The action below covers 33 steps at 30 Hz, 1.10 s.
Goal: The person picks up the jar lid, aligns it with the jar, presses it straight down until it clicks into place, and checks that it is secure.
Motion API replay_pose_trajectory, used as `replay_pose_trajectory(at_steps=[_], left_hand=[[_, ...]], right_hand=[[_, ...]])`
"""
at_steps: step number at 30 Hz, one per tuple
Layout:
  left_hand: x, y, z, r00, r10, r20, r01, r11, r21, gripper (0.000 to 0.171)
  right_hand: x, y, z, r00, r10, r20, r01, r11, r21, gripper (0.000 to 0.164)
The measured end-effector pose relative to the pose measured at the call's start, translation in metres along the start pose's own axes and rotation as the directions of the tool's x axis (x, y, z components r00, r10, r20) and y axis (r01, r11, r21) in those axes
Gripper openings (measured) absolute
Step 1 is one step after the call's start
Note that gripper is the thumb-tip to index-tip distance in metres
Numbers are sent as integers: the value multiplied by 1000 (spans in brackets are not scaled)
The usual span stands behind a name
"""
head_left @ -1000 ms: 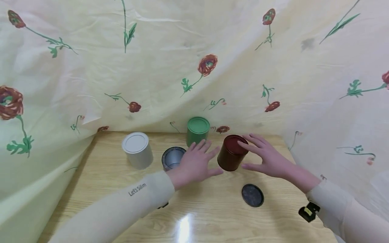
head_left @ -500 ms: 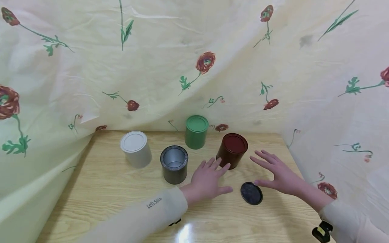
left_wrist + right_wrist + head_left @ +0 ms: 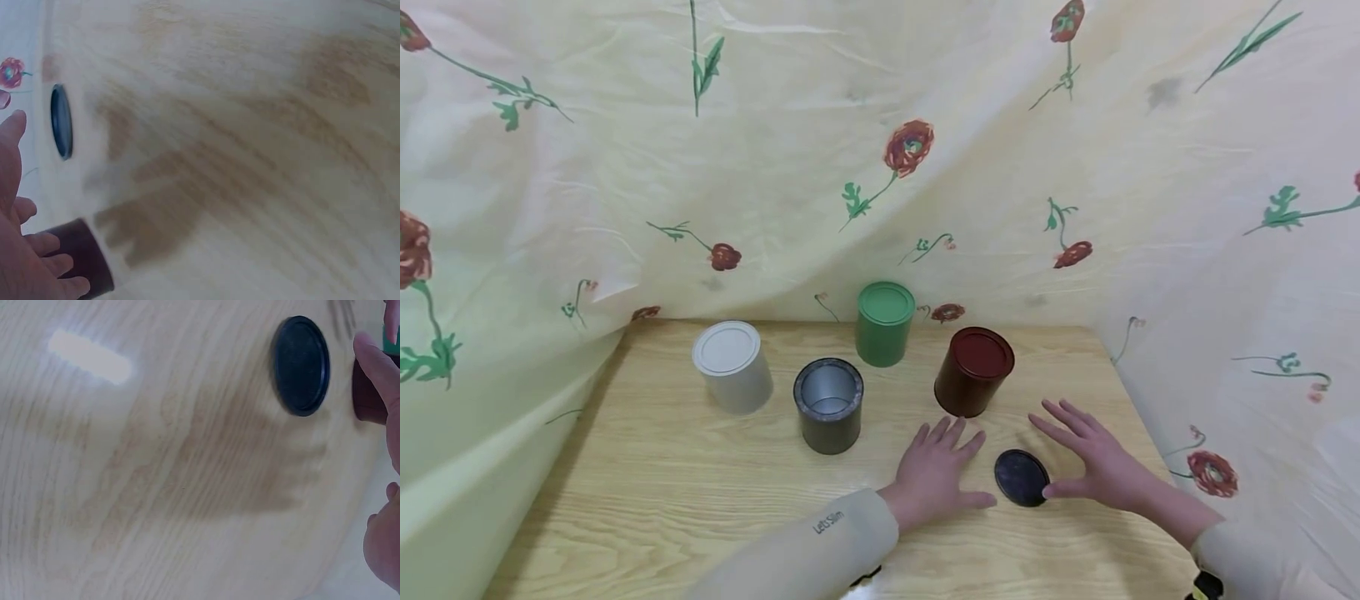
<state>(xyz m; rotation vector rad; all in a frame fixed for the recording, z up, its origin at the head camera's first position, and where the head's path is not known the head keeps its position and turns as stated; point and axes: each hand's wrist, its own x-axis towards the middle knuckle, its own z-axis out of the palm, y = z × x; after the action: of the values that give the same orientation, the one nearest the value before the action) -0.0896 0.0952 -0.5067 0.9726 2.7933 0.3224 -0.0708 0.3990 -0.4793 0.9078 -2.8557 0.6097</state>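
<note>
A round black lid [image 3: 1022,477] lies on the table between my two hands. To its left hovers my left hand [image 3: 934,479], fingers spread and holding nothing. On the other side is my right hand [image 3: 1097,462], also spread, its thumb tip by the lid's right edge; whether it touches cannot be told. The right wrist view shows the lid [image 3: 302,366] flat on the wood with the thumb apart from it. Just beyond the left fingertips stands a dark red can [image 3: 973,372] with its top on. An uncovered dark grey can [image 3: 829,407] stands left of my left hand.
A white can [image 3: 733,367] with a lid stands at the back left. Behind the others is a green lidded can [image 3: 884,323]. Flower-printed cloth [image 3: 790,167] hangs behind and along both sides of the wooden table [image 3: 647,492].
Both hands have drawn away from the red can toward the front right. They now flank the black lid. The cans and lid have stayed in place.
</note>
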Motion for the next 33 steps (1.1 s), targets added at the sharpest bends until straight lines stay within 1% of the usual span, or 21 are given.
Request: replay_pose_trajectory(at_steps=[4,7,9,14,18,22,27,30,33], left_hand=[[4,2,13,1000,5,-23,-4,1000,17,91],[6,3,20,1000,6,-29,-5,999,34,92],[9,3,27,999,7,-47,-5,999,48,93],[16,5,42,999,-9,-52,14,996,90,94],[20,11,45,999,-22,-23,24,994,106,94],[20,18,47,999,-25,-21,28,993,112,93],[19,25,49,999,-38,-14,40,989,143,92],[20,25,54,998,-51,-31,55,985,166,91],[22,24,60,996,-54,-67,65,982,176,90]], right_hand=[[-3,6,7,1000,-28,0,28,1000,-5,106],[-5,10,12,999,-48,-8,48,999,-21,106],[-6,12,15,998,-60,-9,59,998,-32,105],[-11,20,23,996,-94,-14,93,995,-37,104],[-16,27,28,993,-116,-25,115,993,-36,101],[-21,32,32,993,-113,-34,112,993,-31,97],[-27,40,39,993,-111,-41,110,993,-31,93],[-27,43,43,990,-130,-46,128,991,-42,90],[-26,46,45,987,-152,-52,149,987,-52,87]])
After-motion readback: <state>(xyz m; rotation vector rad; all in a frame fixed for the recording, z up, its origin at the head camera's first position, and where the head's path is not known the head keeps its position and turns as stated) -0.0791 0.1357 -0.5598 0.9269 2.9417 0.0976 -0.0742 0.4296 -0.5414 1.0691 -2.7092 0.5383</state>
